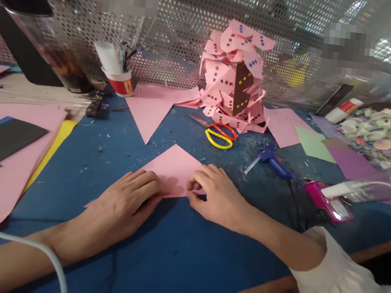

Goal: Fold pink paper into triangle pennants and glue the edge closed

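A pink sheet of paper lies on the blue table in front of me, its near edge running between my hands. My left hand rests over its left part, fingers curled together at the edge; a small pink tip pokes out left of the wrist. At the sheet's right side, my right hand is curled, thumb and fingertips meeting at the paper's edge. Beyond the sheet lie scissors with red and yellow handles.
A blue glue gun and a magenta device are at right. Behind stands a pile of folded pink paper with square marks. Left are a red-and-white cup, pink sheets and a white cable. Scraps heap at far right.
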The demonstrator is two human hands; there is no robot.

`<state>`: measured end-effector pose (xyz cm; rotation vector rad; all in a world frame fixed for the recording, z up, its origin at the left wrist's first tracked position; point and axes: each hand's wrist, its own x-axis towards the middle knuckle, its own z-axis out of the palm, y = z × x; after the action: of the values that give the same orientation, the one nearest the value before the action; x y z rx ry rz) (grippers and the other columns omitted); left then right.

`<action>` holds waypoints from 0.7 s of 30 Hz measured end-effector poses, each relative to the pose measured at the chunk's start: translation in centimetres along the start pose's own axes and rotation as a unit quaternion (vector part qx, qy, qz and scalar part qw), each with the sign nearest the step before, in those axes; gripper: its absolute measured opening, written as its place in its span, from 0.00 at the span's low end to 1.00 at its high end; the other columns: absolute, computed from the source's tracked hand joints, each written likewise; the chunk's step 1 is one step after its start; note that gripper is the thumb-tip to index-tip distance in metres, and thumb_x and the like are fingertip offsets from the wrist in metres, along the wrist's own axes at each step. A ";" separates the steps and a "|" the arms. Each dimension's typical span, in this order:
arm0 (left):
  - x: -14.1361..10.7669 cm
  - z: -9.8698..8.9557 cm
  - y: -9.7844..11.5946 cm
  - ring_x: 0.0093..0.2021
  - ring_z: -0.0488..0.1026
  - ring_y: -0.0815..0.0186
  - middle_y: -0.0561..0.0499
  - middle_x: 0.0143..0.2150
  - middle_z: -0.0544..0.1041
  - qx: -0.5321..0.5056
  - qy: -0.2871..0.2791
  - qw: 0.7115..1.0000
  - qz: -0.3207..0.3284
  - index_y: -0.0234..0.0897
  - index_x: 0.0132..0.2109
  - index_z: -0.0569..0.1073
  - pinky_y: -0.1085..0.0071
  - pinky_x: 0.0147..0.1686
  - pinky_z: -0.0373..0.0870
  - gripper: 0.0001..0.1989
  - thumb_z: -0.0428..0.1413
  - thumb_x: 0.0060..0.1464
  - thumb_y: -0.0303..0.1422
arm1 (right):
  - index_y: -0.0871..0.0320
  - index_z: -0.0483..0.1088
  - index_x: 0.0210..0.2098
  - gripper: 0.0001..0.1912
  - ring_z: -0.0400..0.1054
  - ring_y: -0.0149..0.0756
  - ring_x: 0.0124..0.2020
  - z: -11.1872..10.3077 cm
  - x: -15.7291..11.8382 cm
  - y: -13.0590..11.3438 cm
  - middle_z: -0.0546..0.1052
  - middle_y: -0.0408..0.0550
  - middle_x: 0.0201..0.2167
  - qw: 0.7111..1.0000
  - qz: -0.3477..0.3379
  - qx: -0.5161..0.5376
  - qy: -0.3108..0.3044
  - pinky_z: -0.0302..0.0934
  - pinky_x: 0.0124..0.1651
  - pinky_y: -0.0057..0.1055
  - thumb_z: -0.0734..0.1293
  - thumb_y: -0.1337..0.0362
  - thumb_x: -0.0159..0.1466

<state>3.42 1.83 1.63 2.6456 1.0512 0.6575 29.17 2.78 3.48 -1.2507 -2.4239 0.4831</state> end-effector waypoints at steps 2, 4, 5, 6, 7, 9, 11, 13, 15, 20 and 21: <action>0.2 0.0 0.2 0.44 0.72 0.62 0.49 0.44 0.76 -0.002 0.000 1.000 -0.015 0.38 0.46 0.72 0.64 0.46 0.66 0.07 0.49 0.71 0.31 | 0.56 0.69 0.38 0.04 0.65 0.39 0.45 0.0 0.0 0.0 0.77 0.46 0.42 1.000 -0.003 0.001 0.001 0.56 0.50 0.38 0.67 0.70 0.65; 0.6 -0.1 0.4 0.41 0.71 0.62 0.50 0.39 0.75 0.001 0.000 1.000 -0.030 0.38 0.41 0.72 0.63 0.43 0.64 0.09 0.50 0.70 0.33 | 0.56 0.69 0.38 0.04 0.65 0.39 0.44 0.0 0.0 0.0 0.76 0.45 0.41 1.000 -0.004 0.002 0.002 0.56 0.50 0.38 0.67 0.71 0.64; 0.7 -0.1 0.5 0.39 0.71 0.62 0.51 0.38 0.75 0.001 -0.002 0.999 -0.039 0.38 0.39 0.71 0.63 0.42 0.63 0.10 0.50 0.70 0.34 | 0.56 0.69 0.38 0.05 0.65 0.39 0.44 0.0 0.0 0.0 0.76 0.45 0.41 1.000 -0.004 0.002 0.002 0.56 0.50 0.37 0.67 0.71 0.64; 0.9 -0.1 0.5 0.38 0.71 0.62 0.52 0.36 0.74 0.001 -0.005 0.999 -0.047 0.39 0.38 0.71 0.63 0.42 0.63 0.10 0.50 0.70 0.34 | 0.56 0.69 0.38 0.05 0.65 0.39 0.45 0.0 0.0 0.0 0.76 0.45 0.41 1.000 -0.003 0.003 0.002 0.56 0.50 0.37 0.67 0.71 0.64; 1.0 -0.1 0.6 0.38 0.71 0.62 0.52 0.35 0.74 0.000 -0.006 0.998 -0.055 0.39 0.37 0.71 0.63 0.41 0.62 0.11 0.50 0.70 0.35 | 0.56 0.69 0.37 0.05 0.65 0.39 0.44 0.1 0.0 0.0 0.76 0.45 0.41 1.000 -0.003 0.003 0.003 0.56 0.50 0.37 0.67 0.72 0.64; 1.3 -0.1 0.7 0.37 0.71 0.63 0.53 0.34 0.74 0.003 -0.006 0.998 -0.066 0.39 0.37 0.71 0.63 0.41 0.61 0.11 0.51 0.69 0.35 | 0.55 0.69 0.37 0.05 0.65 0.39 0.44 0.1 0.0 0.0 0.77 0.45 0.41 1.000 -0.005 0.003 0.003 0.56 0.50 0.38 0.68 0.71 0.64; 1.5 0.1 0.9 0.35 0.70 0.63 0.53 0.33 0.74 0.016 -0.007 0.997 -0.074 0.39 0.36 0.70 0.62 0.41 0.61 0.11 0.51 0.68 0.36 | 0.55 0.69 0.37 0.05 0.65 0.39 0.44 0.1 0.0 0.1 0.77 0.45 0.41 1.000 -0.006 0.000 0.005 0.56 0.50 0.38 0.68 0.71 0.64; 1.7 0.2 1.1 0.34 0.69 0.63 0.53 0.33 0.74 0.034 -0.010 0.996 -0.085 0.39 0.35 0.69 0.62 0.41 0.60 0.12 0.51 0.68 0.36 | 0.55 0.70 0.37 0.05 0.65 0.40 0.45 0.2 0.0 0.2 0.76 0.45 0.42 1.000 -0.007 -0.003 0.006 0.56 0.50 0.38 0.68 0.71 0.64; 1.9 0.3 1.3 0.33 0.69 0.63 0.53 0.32 0.74 0.050 -0.012 0.994 -0.097 0.39 0.34 0.69 0.61 0.41 0.60 0.12 0.52 0.67 0.36 | 0.55 0.70 0.37 0.05 0.65 0.40 0.45 0.2 0.0 0.2 0.76 0.46 0.42 1.000 -0.008 -0.006 0.007 0.56 0.50 0.38 0.68 0.71 0.64; 2.2 0.4 1.8 0.35 0.71 0.62 0.53 0.33 0.74 0.062 -0.014 0.991 -0.116 0.39 0.34 0.69 0.60 0.42 0.60 0.09 0.53 0.64 0.36 | 0.56 0.70 0.37 0.04 0.65 0.41 0.45 0.2 0.0 0.1 0.76 0.47 0.42 1.000 -0.007 -0.010 0.003 0.56 0.50 0.38 0.68 0.70 0.64; 2.2 0.4 1.9 0.35 0.71 0.62 0.53 0.33 0.74 0.063 -0.015 0.991 -0.120 0.40 0.34 0.69 0.60 0.42 0.60 0.09 0.53 0.64 0.36 | 0.56 0.70 0.37 0.04 0.65 0.41 0.45 0.2 0.0 0.1 0.76 0.47 0.43 1.000 -0.007 -0.010 0.002 0.56 0.50 0.38 0.68 0.70 0.64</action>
<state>6.19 1.99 2.70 2.5628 1.4151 0.5141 29.16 2.79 3.26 -1.2413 -2.4383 0.4524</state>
